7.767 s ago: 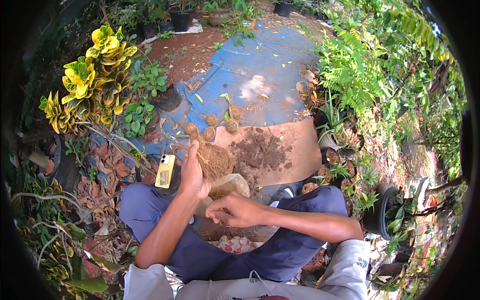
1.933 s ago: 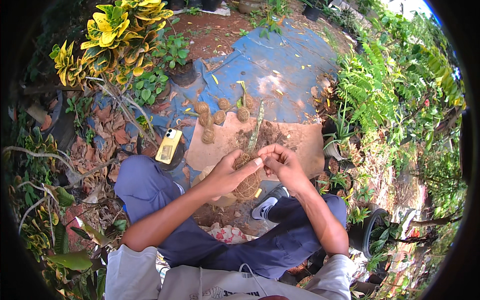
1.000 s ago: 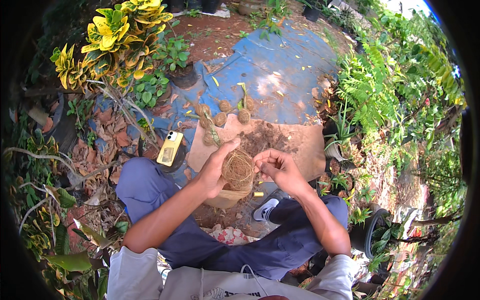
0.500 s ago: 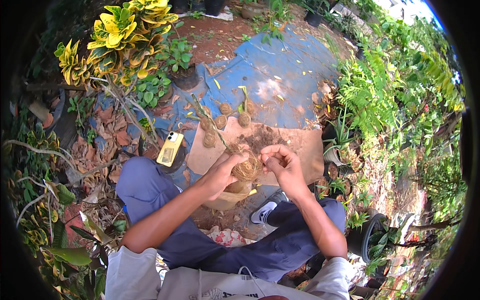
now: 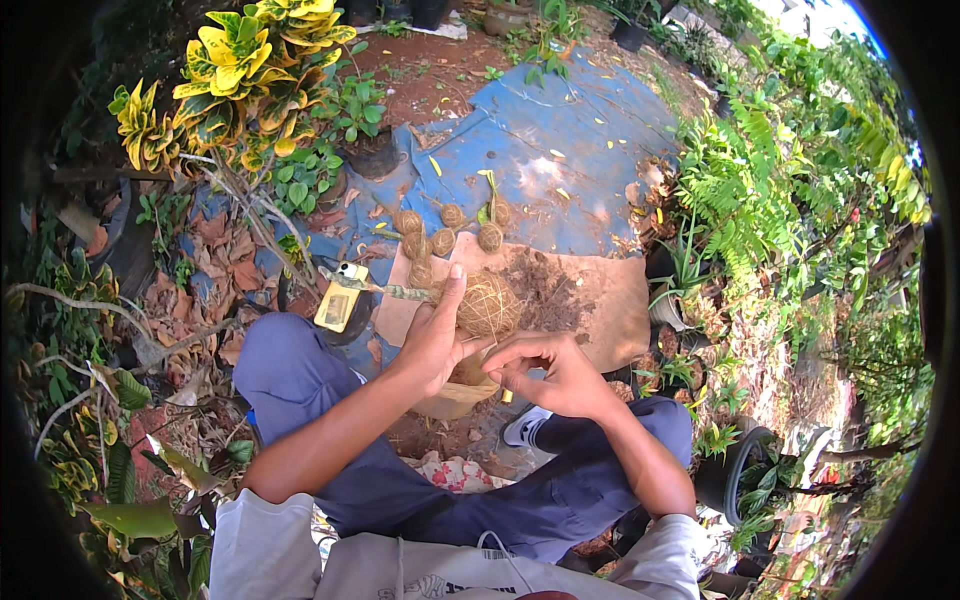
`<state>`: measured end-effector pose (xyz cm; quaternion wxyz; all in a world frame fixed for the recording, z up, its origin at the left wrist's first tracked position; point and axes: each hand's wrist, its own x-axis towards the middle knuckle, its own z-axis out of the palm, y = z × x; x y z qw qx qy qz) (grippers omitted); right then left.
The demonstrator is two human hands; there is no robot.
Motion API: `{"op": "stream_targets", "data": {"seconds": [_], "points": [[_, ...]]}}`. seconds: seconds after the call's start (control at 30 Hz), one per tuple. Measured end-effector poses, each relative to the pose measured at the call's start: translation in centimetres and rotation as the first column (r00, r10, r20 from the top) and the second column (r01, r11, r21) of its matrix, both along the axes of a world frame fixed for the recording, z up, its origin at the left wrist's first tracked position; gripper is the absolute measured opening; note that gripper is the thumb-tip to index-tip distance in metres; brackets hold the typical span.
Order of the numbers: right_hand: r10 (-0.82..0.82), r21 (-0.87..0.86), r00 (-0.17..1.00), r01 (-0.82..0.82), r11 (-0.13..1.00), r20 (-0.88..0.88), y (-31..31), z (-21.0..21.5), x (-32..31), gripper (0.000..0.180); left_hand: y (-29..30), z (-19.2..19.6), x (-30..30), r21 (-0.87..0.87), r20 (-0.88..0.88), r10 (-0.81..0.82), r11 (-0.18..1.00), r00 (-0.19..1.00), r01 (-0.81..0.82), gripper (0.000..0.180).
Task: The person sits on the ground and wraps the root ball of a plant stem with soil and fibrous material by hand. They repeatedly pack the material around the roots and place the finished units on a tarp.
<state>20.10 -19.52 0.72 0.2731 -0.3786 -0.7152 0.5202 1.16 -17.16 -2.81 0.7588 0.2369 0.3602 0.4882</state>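
A round ball of brown coir fibre (image 5: 490, 303), wound with thin thread, is held up in my left hand (image 5: 430, 348). A grey-green plant stem (image 5: 398, 291) sticks out of the ball to the left, past my raised thumb. Just below the ball, my right hand (image 5: 548, 374) is closed in a pinch, apparently on the thin thread coming off it. Under my hands stands a pale yellowish tub (image 5: 452, 402). Beyond the ball, dark loose soil (image 5: 545, 285) lies on a brown sheet (image 5: 618, 300).
Several smaller fibre balls (image 5: 490, 237) sit at the sheet's far edge and on a blue tarp (image 5: 600, 120). A yellow phone (image 5: 338, 303) lies left, near a yellow-leaved shrub (image 5: 225, 60). Potted plants and a black pot (image 5: 735, 475) line the right.
The ball has turned, so its stem now points left instead of up and left. My right hand has moved down and nearer, from the ball's right side to below it.
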Motion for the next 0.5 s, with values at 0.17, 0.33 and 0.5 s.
{"op": "stream_targets", "data": {"seconds": [0.17,0.33,0.5], "points": [[0.094,-0.199,0.993,-0.078,0.977,0.072,0.8,-0.9,0.6,0.015,0.3,0.6,-0.9,-0.142,0.189,-0.046,0.987,0.981,0.073,0.053],[-0.183,-0.315,0.983,0.171,0.934,-0.008,2.0,-0.6,2.1,0.011,-0.6,0.8,-0.9,-0.097,0.187,-0.312,0.938,0.931,0.334,0.041],[-0.387,-0.448,0.912,0.293,0.845,-0.133,2.8,-0.1,2.9,0.015,-1.0,1.2,-0.1,-0.113,-0.066,-0.403,0.912,0.913,0.394,0.045]]}}
